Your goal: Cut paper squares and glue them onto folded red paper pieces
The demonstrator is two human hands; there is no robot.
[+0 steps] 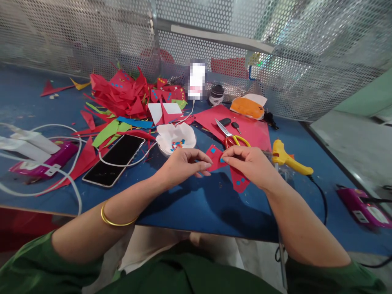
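Observation:
My left hand [186,163] is at the left edge of a red paper piece [214,157], thumb and index fingertips pinched together; anything between them is too small to make out. Thumb and index finger of my right hand [248,163] close on a small blue square [222,160] at the paper's right side. Another blue square [213,150] lies on the same paper. Below my right hand, a second red piece [239,181] bears small blue squares. A white-lined bowl [183,132] behind my left hand contains small coloured bits.
Behind my hands are scissors [225,128], keys [235,125] and a red sheet [260,132]. A yellow glue gun [289,159] lies right. Left are a black phone [118,157], white cables, a purple power strip [58,157] and piled red scraps [122,92]. A lit phone [197,79] stands behind.

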